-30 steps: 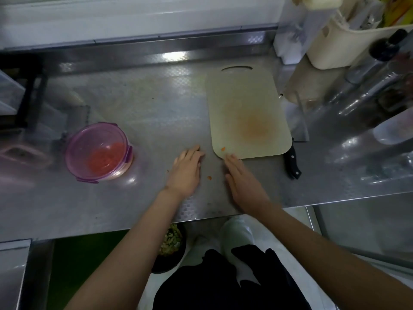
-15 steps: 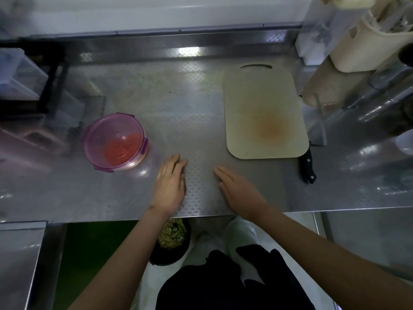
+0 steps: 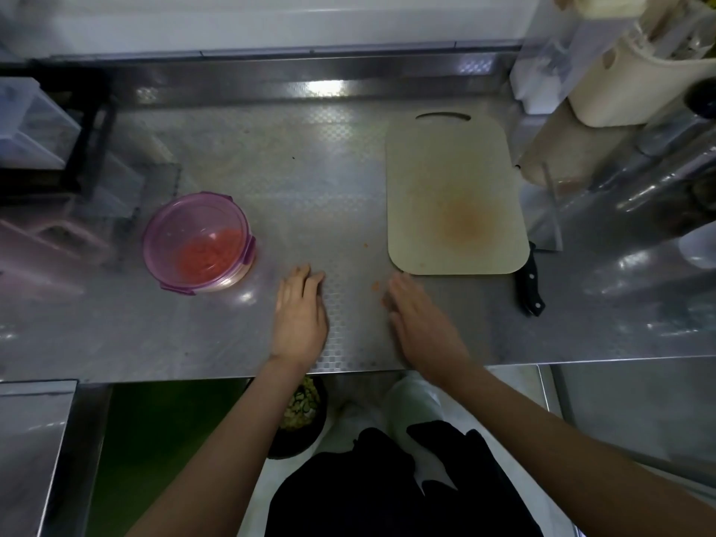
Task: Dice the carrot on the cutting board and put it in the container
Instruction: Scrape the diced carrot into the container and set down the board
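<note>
My left hand (image 3: pixel 300 315) and right hand (image 3: pixel 420 323) lie flat, palms down on the counter (image 3: pixel 310 188), fingers straight, holding nothing. The right fingertips are just beside the board's (image 3: pixel 457 195) near left corner. The diced carrot (image 3: pixel 207 257) sits in the container (image 3: pixel 155 242), left of my left hand.

Purple container (image 3: pixel 195 242) w/ orange carrot (image 3: pixel 207 257); beige cutting board (image 3: pixel 453 195), orange stain; black knife handle (image 3: pixel 530 282).
</note>
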